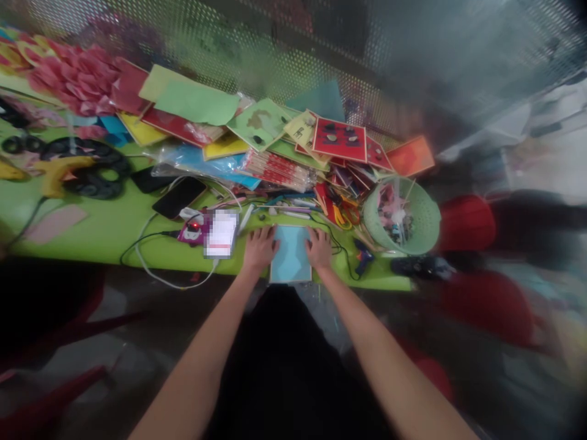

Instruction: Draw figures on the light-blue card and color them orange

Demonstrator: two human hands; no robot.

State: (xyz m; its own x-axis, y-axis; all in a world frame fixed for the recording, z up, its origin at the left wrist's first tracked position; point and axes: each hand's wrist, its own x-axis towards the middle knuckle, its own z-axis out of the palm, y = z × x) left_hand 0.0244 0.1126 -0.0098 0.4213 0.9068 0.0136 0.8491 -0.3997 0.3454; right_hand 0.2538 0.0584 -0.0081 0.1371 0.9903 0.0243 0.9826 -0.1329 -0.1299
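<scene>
A light blue rectangular card (290,256) with a pale border lies in front of me at the near edge of the green table. My left hand (260,249) holds its left side, with the thumb on the card's edge and the fingers bent forward. Along the right side, my right hand (320,247) holds the card in much the same way. To the right of that hand lies a small dark blue glue gun (363,258) with a cord. A lit phone (221,233), its screen blurred out, is left of my left hand, beside a purple power strip (191,232).
Behind the card lie pens (296,212), orange-handled scissors (342,215) and a heap of coloured cards (339,139). A green basket (424,223) holds scraps at the right. A yellow glue gun (62,171) lies far left. White cable (177,286) hangs over the front edge.
</scene>
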